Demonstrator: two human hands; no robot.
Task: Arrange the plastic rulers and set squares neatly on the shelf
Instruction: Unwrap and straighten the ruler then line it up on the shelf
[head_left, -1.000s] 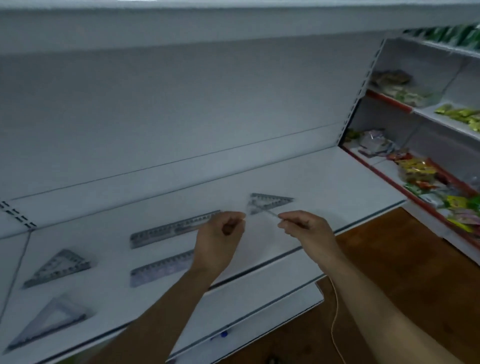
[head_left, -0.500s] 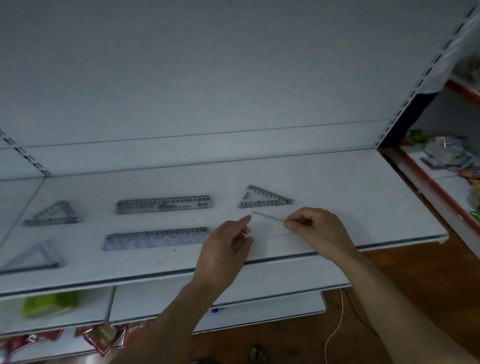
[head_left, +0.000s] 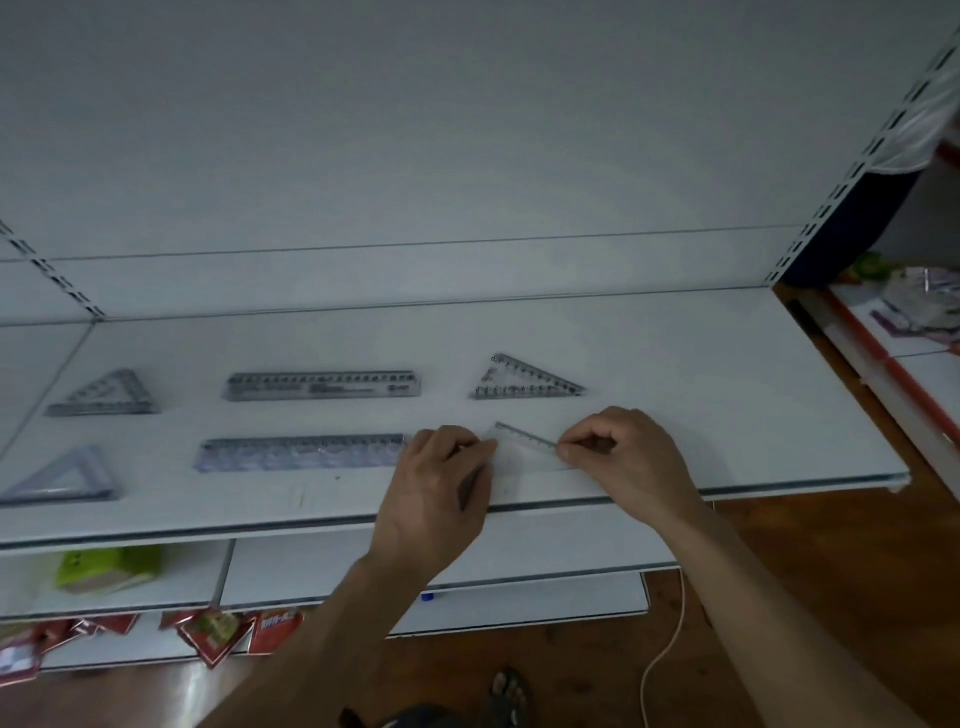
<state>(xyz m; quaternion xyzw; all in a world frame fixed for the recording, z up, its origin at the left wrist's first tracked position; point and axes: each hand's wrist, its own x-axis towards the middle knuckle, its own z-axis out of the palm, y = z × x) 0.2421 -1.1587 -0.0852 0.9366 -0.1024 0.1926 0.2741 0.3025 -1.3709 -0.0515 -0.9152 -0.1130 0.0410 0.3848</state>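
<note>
A clear set square (head_left: 524, 449) lies near the front edge of the white shelf (head_left: 727, 395), pinched at its left corner by the left hand (head_left: 441, 483) and at its right end by the right hand (head_left: 623, 452); it seems flat on the surface (hard to judge, being transparent). Bare shelf stretches to the right. Behind it sits another set square (head_left: 524, 379); leftward lie two rulers (head_left: 322, 385) (head_left: 301, 452) and two more triangles (head_left: 104, 395) (head_left: 62, 475).
</note>
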